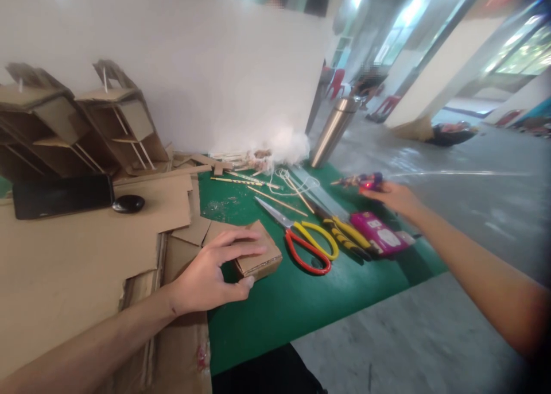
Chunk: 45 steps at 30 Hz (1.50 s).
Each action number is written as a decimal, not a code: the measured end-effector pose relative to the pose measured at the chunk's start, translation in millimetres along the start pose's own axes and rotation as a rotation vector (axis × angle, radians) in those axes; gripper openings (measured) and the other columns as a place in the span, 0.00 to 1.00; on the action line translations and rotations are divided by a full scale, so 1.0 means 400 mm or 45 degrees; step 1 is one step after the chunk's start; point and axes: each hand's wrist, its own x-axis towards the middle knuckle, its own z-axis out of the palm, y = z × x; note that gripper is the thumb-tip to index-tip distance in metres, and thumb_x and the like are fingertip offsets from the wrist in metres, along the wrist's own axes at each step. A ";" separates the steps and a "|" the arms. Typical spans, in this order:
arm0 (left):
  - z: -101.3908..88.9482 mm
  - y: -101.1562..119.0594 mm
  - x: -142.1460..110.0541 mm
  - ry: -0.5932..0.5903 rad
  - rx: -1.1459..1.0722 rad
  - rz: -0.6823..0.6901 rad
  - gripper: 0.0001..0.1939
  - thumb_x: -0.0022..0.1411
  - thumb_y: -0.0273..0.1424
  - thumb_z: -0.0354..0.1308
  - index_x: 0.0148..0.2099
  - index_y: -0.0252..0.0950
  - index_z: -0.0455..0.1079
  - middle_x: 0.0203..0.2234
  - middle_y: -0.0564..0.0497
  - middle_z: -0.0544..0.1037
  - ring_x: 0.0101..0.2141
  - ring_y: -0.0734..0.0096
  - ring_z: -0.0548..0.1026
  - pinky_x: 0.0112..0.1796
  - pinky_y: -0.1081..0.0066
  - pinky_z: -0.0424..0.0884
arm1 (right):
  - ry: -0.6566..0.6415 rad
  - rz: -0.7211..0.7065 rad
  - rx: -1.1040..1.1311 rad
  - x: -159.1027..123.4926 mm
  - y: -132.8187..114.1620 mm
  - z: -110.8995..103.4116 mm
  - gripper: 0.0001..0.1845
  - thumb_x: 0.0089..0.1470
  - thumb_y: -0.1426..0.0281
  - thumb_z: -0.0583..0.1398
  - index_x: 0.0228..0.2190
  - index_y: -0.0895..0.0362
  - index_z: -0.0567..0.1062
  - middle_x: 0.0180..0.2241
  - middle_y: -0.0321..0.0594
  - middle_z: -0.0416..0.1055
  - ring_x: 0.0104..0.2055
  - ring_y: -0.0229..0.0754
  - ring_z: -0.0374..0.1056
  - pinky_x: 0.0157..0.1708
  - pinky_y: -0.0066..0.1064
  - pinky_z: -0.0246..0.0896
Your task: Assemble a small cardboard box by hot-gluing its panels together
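My left hand [209, 272] grips a small folded cardboard piece [257, 254] at the edge of the green mat [297, 308], fingers over its top and thumb at its near side. My right hand [392, 197] reaches out to the right over the mat's far edge and is closed on a small purple tool with a red light [365, 181]. Between the hands lie scissors with red and yellow handles [306, 242], a yellow-and-black cutter [344, 236] and a pink glue gun [379, 233].
Large cardboard sheets [77, 250] cover the left. Cardboard shelf models [81, 127] stand against the white wall, with a black phone [62, 196] and a black oval object [128, 203] in front. Wooden sticks [275, 196], white fluff [286, 144] and a steel flask [333, 131] sit at the back.
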 end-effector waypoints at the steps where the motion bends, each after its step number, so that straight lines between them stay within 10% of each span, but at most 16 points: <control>1: 0.000 0.000 0.000 0.001 0.002 -0.001 0.25 0.56 0.26 0.62 0.56 0.45 0.74 0.59 0.49 0.72 0.60 0.54 0.69 0.59 0.53 0.68 | -0.024 0.011 0.016 -0.001 -0.001 -0.001 0.18 0.64 0.64 0.61 0.53 0.58 0.72 0.52 0.45 0.71 0.49 0.48 0.72 0.47 0.45 0.71; 22: -0.002 0.004 -0.001 -0.003 0.004 -0.011 0.25 0.56 0.26 0.62 0.57 0.45 0.74 0.59 0.49 0.72 0.60 0.54 0.69 0.60 0.54 0.68 | 0.071 0.106 -0.065 -0.046 -0.018 -0.027 0.18 0.62 0.65 0.63 0.52 0.58 0.73 0.54 0.51 0.70 0.53 0.51 0.70 0.52 0.46 0.68; 25: -0.002 0.005 0.002 0.004 0.005 -0.011 0.25 0.55 0.27 0.62 0.56 0.46 0.74 0.58 0.48 0.73 0.60 0.53 0.69 0.60 0.53 0.68 | 0.197 0.069 -0.155 -0.097 -0.036 -0.039 0.16 0.57 0.70 0.64 0.46 0.63 0.74 0.52 0.63 0.71 0.56 0.65 0.67 0.56 0.53 0.61; 29: -0.004 0.004 0.005 0.001 0.019 -0.008 0.25 0.55 0.27 0.62 0.55 0.45 0.74 0.58 0.48 0.73 0.59 0.52 0.69 0.59 0.52 0.68 | 0.272 -0.152 -0.148 -0.254 -0.113 -0.031 0.06 0.57 0.70 0.58 0.36 0.56 0.75 0.45 0.53 0.76 0.51 0.61 0.70 0.53 0.49 0.62; 34: -0.006 0.005 0.007 0.002 0.054 -0.004 0.25 0.55 0.27 0.62 0.56 0.45 0.74 0.57 0.48 0.74 0.58 0.52 0.70 0.59 0.51 0.68 | -0.264 -0.765 0.259 -0.489 -0.284 0.026 0.13 0.60 0.58 0.57 0.35 0.51 0.77 0.35 0.42 0.78 0.35 0.48 0.74 0.33 0.36 0.69; 38: -0.007 0.009 0.009 0.007 0.038 0.014 0.24 0.56 0.26 0.62 0.55 0.45 0.74 0.57 0.47 0.74 0.59 0.52 0.69 0.60 0.51 0.67 | -0.612 -0.722 0.427 -0.563 -0.374 0.077 0.14 0.59 0.56 0.59 0.40 0.52 0.76 0.31 0.41 0.77 0.30 0.44 0.72 0.26 0.33 0.68; 45: -0.007 0.013 0.009 0.013 0.033 0.019 0.25 0.55 0.26 0.62 0.55 0.43 0.75 0.57 0.47 0.74 0.58 0.53 0.71 0.60 0.53 0.67 | -0.617 -0.718 0.488 -0.553 -0.387 0.114 0.10 0.59 0.59 0.59 0.31 0.50 0.74 0.28 0.37 0.74 0.27 0.42 0.68 0.23 0.32 0.65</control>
